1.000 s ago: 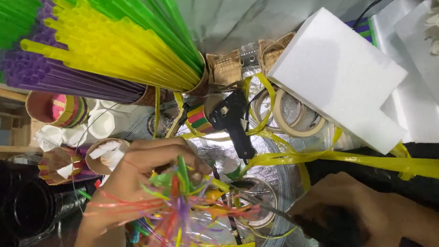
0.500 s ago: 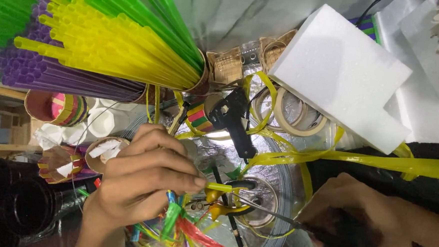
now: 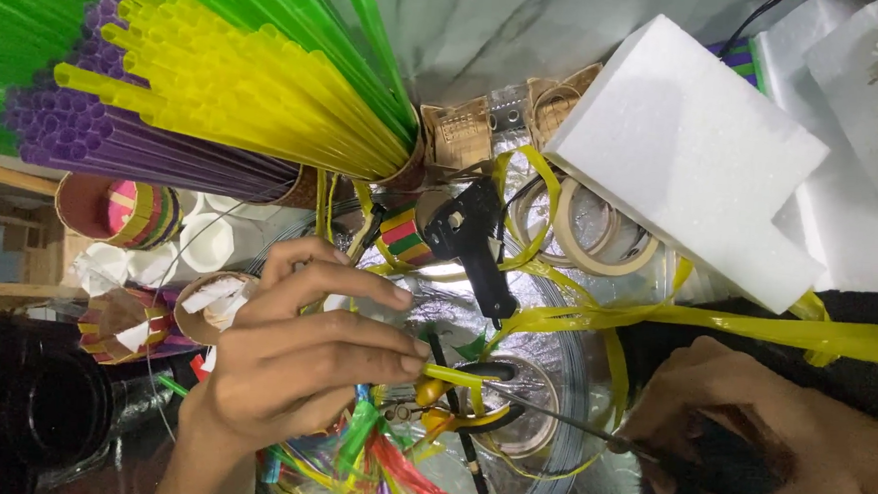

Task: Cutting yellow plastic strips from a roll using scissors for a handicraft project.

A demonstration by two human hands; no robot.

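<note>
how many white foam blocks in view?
3. One large foam block sits upper right of centre; a second foam slab lies partly under it to the right; a third foam piece is at the top right corner. More may be hidden.

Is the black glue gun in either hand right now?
No. The black glue gun lies on the foil above both hands; the left hand holds coloured strips and the right hand a thin tool.

I see a shiny silver sheet (image 3: 530,31) under everything. On it lie a white foam block (image 3: 684,160), 2 tape rolls (image 3: 585,230) and a black glue gun (image 3: 469,244).
</note>
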